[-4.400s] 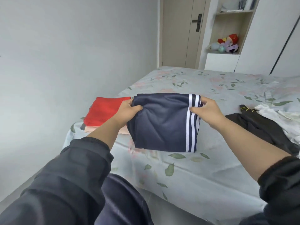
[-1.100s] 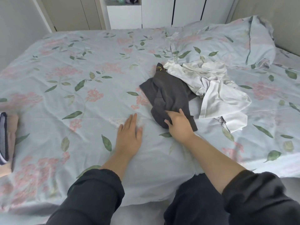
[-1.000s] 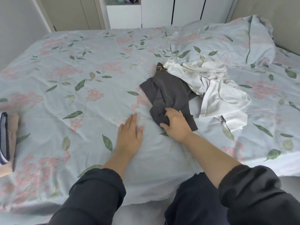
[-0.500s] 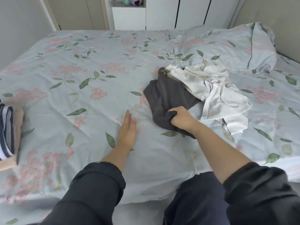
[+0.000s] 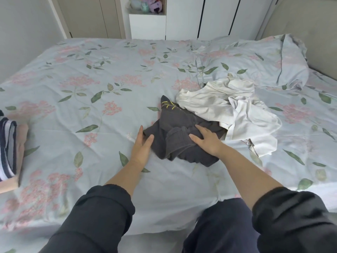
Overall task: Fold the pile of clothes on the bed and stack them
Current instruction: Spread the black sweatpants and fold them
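A person leans over a bed (image 5: 91,73) covered in a pale blue floral sheet. The right hand (image 5: 206,141) lies flat, fingers spread, on a crumpled dark grey garment (image 5: 175,125) with yellow stitching at its far tip. The left hand (image 5: 142,145) rests open on the sheet, fingertips touching the garment's left edge. A rumpled white garment (image 5: 228,108) lies just beyond and to the right, overlapping the grey one. At the left edge sits a folded stack (image 5: 9,147), navy with white stripes above a peach layer. A pillow (image 5: 255,59) lies at far right; plush toys (image 5: 149,4) occupy a shelf beyond.
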Available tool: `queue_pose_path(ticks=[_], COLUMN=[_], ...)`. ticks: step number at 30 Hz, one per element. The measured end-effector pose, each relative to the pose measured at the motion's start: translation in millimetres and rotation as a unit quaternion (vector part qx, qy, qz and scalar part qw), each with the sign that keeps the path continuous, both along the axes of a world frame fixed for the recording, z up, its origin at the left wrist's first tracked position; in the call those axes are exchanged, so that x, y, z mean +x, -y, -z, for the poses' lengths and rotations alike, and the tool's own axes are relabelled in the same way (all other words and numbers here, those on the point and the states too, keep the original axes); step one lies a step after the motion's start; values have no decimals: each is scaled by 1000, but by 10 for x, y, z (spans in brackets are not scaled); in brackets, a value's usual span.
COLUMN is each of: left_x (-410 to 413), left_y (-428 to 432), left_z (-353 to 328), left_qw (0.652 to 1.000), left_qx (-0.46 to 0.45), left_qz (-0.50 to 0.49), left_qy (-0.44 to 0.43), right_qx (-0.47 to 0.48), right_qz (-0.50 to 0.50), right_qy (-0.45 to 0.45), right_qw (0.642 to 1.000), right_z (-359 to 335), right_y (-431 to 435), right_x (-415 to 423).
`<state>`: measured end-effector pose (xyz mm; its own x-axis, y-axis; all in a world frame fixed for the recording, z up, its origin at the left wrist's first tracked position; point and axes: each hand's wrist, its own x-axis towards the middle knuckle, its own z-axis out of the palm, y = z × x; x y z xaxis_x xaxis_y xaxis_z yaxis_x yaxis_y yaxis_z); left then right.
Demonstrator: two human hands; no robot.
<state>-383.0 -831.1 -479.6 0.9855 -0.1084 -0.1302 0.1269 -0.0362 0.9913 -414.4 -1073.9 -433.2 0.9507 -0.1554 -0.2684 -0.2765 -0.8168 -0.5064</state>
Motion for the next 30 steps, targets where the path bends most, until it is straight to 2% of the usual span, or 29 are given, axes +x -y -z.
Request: queue_pose_path(ticks=[3, 4, 6, 8, 10, 12, 13, 15, 19, 21, 23, 30], left_x=[5, -3, -7, 28, 89, 164, 198, 246, 217, 179, 181, 182], left_y=[-18, -36, -80, -99, -90, -99, -119, -161, -195, -227, -272, -416], left_z=[-74, -102, -136, -142, -141, -151, -159, -174, -259, -336, -418, -720], left_qw=[998, 998, 982, 940, 880, 816, 800, 808, 859, 900, 926, 971], left_qx=[-33, 0, 138, 292, 422, 512, 526, 499, 420, 372, 341, 230], left_qz=[45, 64, 96, 95, 102, 153, 182, 213, 160, 128, 102, 34], left_qy=[1, 23, 88, 149, 193, 220, 224, 229, 246, 188, 127, 49], right_qx=[14, 19, 60, 115, 117, 112, 115, 114, 128, 138, 147, 209], right_qz=[-1, -8, -34, -71, -108, -114, -104, -71, -10, -3, -4, 3], right_qy=[-16, -26, -39, -46, -41, -19, -5, 30, 60, 56, 46, 61], right_qw=[1000, 999, 997, 990, 986, 987, 988, 990, 990, 989, 988, 976], right_z=[-37, -72, -128, -153, -140, -91, -60, -9, 46, 38, 19, 32], right_y=[40, 55, 83, 120, 150, 149, 135, 99, 71, 73, 74, -121], right_x=[20, 19, -34, -157, -255, -286, -283, -268, -273, -291, -310, -381])
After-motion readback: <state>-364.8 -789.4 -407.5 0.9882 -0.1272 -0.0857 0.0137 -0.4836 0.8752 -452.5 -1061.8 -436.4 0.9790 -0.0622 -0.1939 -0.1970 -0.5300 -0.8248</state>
